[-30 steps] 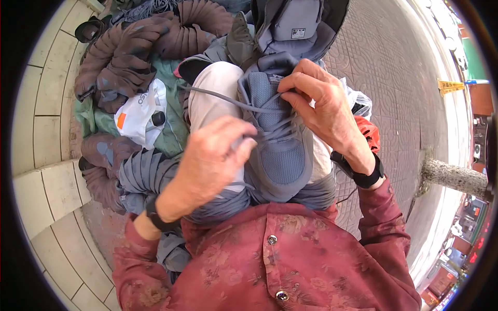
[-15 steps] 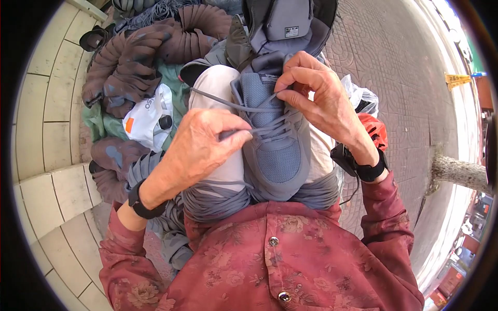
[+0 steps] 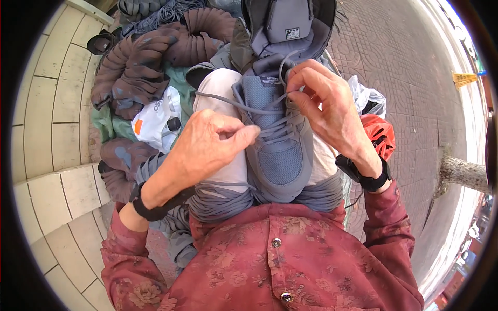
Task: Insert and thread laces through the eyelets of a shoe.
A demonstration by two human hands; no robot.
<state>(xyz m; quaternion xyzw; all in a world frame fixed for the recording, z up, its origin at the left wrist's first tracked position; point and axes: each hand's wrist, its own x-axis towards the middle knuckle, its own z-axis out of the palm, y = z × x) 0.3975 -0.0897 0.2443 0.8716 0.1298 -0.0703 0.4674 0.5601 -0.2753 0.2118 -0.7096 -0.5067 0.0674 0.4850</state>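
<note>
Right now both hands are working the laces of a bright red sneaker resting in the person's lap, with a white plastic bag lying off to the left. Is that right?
Not quite. The sneaker is grey-blue, not bright red, as the head view shows. The rest holds: the left hand and right hand both pinch its laces as it rests in the lap, and the white plastic bag lies to the left.

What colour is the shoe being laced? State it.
Grey-blue mesh shoe with matching grey laces, seen best in the head view.

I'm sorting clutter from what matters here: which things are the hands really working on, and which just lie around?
In use:
left hand
right hand
grey sneaker
grey shoelace

Lying about:
white plastic bag
brown padded garment
red helmet
grey cap
</note>
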